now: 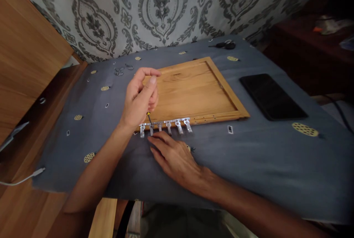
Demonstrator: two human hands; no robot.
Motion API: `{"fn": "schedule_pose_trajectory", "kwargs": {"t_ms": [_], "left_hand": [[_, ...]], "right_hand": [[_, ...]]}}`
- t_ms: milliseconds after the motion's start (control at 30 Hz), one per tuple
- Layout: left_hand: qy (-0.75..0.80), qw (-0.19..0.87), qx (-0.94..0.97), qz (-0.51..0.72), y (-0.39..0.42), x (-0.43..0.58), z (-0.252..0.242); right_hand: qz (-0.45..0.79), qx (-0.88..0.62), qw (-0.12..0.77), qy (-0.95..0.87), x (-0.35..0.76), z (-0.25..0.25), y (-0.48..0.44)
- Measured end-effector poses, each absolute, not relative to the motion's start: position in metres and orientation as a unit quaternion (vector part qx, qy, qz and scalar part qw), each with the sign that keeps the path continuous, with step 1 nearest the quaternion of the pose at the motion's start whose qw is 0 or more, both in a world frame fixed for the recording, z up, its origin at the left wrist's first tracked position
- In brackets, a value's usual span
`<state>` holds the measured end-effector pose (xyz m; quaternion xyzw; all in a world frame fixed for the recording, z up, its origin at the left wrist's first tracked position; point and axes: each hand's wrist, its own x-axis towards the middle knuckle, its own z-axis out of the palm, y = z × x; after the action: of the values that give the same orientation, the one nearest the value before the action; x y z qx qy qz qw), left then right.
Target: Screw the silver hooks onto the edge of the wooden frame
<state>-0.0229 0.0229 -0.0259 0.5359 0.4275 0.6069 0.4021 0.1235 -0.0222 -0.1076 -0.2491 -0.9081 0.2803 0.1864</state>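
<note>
My left hand is closed in a loose fist over the near-left corner of a framed wooden board. From beneath it a screwdriver points down, its yellow-and-black end and thin shaft showing; the rest is hidden in the fist. Its tip meets a metal hook, the second from the left in a row of several silver hooks along the board's near edge. My right hand rests on the cloth in front, fingers stretched out, fingertips beside or touching that hook; actual contact is unclear.
A blue cloth with pineapple prints covers the table. A black tablet or large phone lies right, black-handled keys or a tool at the back. Small metal pieces lie back left. A white cable reaches the left edge.
</note>
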Motion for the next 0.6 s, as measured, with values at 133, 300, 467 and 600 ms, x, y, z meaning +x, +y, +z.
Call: {"fn": "schedule_pose_trajectory", "kwargs": {"t_ms": [133, 300, 467, 600], "left_hand": [[0.425, 0.430, 0.534, 0.591, 0.0221, -0.0278, -0.0236], [0.432, 0.451, 0.528, 0.575, 0.0228, -0.0311, -0.0207], [0.468, 0.424, 0.519, 0.576, 0.0203, -0.0312, -0.0193], [0.513, 0.369, 0.477, 0.611, 0.0160, -0.0260, -0.0185]], "right_hand": [[0.286, -0.250, 0.190, -0.905, 0.1228, -0.1076, -0.0225], [0.286, -0.252, 0.194, -0.904, 0.1232, -0.1063, -0.0226], [0.291, -0.251, 0.191, -0.903, 0.1239, -0.1067, -0.0216], [0.293, -0.250, 0.186, -0.904, 0.1235, -0.1061, -0.0216]]}}
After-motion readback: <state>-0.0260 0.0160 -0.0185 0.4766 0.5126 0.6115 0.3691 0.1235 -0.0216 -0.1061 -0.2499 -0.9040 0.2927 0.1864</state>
